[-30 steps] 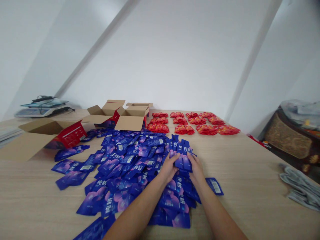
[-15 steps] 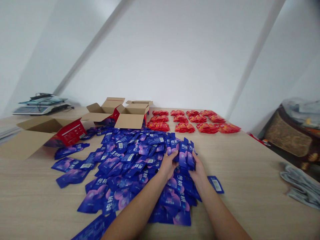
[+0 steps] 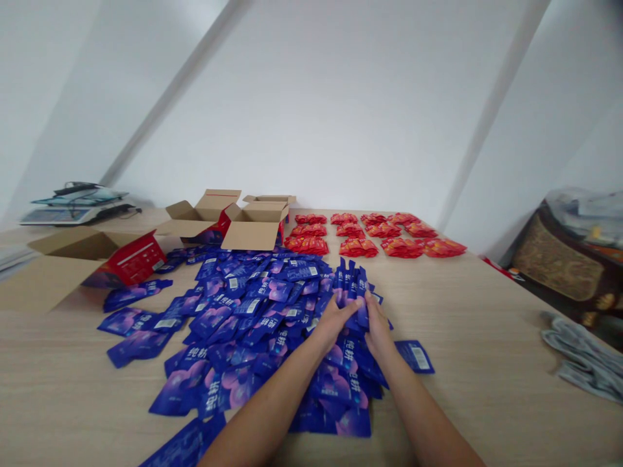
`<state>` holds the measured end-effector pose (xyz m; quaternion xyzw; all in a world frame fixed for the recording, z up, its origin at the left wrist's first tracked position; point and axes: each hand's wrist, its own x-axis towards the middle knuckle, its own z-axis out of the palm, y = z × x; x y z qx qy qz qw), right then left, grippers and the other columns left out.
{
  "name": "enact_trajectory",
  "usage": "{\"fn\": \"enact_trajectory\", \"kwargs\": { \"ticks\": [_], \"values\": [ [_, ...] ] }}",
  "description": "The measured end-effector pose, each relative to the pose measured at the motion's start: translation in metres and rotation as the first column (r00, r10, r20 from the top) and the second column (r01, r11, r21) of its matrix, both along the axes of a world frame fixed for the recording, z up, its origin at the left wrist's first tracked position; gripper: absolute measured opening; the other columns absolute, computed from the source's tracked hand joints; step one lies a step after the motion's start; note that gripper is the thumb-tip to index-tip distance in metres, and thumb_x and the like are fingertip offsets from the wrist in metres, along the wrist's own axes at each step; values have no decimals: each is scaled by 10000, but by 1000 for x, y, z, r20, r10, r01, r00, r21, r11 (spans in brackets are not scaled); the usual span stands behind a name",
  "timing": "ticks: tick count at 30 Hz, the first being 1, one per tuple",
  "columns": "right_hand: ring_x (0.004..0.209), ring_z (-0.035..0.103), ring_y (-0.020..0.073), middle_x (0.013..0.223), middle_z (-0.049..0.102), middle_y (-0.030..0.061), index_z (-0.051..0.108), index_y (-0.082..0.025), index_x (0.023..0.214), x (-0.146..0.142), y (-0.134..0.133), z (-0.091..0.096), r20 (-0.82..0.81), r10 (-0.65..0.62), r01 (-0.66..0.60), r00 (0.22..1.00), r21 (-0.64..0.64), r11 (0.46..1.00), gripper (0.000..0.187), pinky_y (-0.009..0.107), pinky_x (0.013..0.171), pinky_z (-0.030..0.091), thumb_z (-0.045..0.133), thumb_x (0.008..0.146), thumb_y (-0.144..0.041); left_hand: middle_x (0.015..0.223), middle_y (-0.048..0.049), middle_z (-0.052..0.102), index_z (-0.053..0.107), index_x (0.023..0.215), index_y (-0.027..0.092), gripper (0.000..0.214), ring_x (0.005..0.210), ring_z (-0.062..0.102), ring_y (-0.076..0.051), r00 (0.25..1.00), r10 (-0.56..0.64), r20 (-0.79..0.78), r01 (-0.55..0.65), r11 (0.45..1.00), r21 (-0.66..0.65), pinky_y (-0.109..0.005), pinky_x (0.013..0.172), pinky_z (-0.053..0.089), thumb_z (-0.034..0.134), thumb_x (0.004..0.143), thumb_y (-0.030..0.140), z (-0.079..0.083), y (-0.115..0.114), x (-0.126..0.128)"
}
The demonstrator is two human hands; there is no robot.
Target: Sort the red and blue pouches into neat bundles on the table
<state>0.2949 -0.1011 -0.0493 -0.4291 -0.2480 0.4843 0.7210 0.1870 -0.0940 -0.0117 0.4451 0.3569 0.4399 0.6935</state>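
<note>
Between both hands (image 3: 335, 321) (image 3: 378, 326), blue sachets (image 3: 352, 285)

A flat scale (image 3: 63, 215) is sitting at the far left; crumpled grey cloth (image 3: 579, 357) is lying at right, near patterned brown furniture (image 3: 559, 259).

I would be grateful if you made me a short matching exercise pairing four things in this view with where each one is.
Things
1. Bunch of blue-and-purple packets
2. Piles of small red packets
3. Crumpled grey cloth
4. Flat white scale-like device

Places
A. On the right side of the pale wooden table
B. At the far left, with things stacked on it
C. Between the left hand and the right hand
D. In rows toward the white wall

Pairs: 1-C, 2-D, 3-A, 4-B
</note>
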Motion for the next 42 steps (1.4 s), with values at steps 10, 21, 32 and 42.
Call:
{"fn": "enact_trajectory", "kwargs": {
  "ticks": [10, 21, 32, 42],
  "values": [
    [869, 657, 197, 971, 698, -34, 558, -314, 1142, 4, -19, 23, -64, 354, -353, 933, 22, 935, 523, 331, 755, 538, 717, 644, -289, 1093, -79, 573, 634, 967, 193, 301, 1077, 505, -243, 923, 234, -305, -59, 870, 490, -361, 986, 363, 619, 755, 405, -2, 1, -16],
    [1177, 482, 229, 1282, 511, 52, 380, -273, 1317, -8, -16, 11, 623, 8, -161, 782, 191, 968, 757, 402, 1048, 318, 726, 647, -333, 1243, -87, 478, 386, 1246, 195, 603, 1181, 436, -240, 958, 113, -263, 55, 829, 557, -391, 1037, 299, 641, 702, 243, -14, 9, -53],
    [1255, 398, 233, 1262, 523, 61, 414, -233, 1246, -3, -6, -7, 653, 121, -271, 747, 133, 953, 691, 422, 1090, 219, 720, 629, -294, 1412, -128, 352, 327, 1352, 148, 675, 1325, 283, -248, 934, 140, -327, 67, 835, 547, -408, 1122, 141, 501, 701, 106, -33, 5, -35],
    [622, 593, 164, 681, 664, -46, 616, -230, 843, 3, -21, 19, -110, 347, -339, 931, 89, 937, 361, 296, 612, 478, 588, 514, -82, 1237, -89, 499, 479, 1252, 212, 517, 1172, 433, -254, 905, 200, -375, 88, 775, 626, -416, 1026, 317, 619, 765, 310, 11, -15, -28]
  ]
}}
